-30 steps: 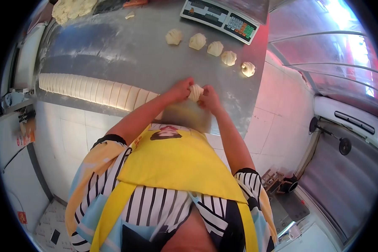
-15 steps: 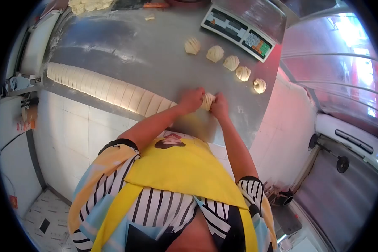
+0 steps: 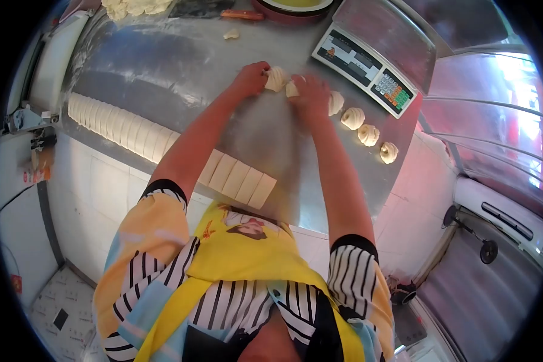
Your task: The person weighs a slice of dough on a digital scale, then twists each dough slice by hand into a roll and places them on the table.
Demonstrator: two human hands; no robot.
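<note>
On the metal worktable (image 3: 247,136), a twisted dough roll (image 3: 276,79) sits at the left end of a slanting row of similar rolls. My left hand (image 3: 251,78) is closed at its left side, fingertips against the dough. Just right of it is another dough roll (image 3: 292,89), partly covered by my right hand (image 3: 312,96), whose fingers are spread over and beside it. Further rolls (image 3: 353,118) continue down to the right. A long strip of sliced dough (image 3: 120,123) lies along the near edge, partly behind my left forearm.
A digital scale (image 3: 368,66) stands at the back right. Along the far side are a large dough lump (image 3: 136,6), a red-handled tool (image 3: 242,14), a dark red bowl (image 3: 292,13) and a small dough scrap (image 3: 231,34). The table's right edge (image 3: 398,178) runs beyond the row.
Both hands have moved from the near edge to the far end of the row, and the roll they held now sits there. The hands are further apart, and the view has shifted.
</note>
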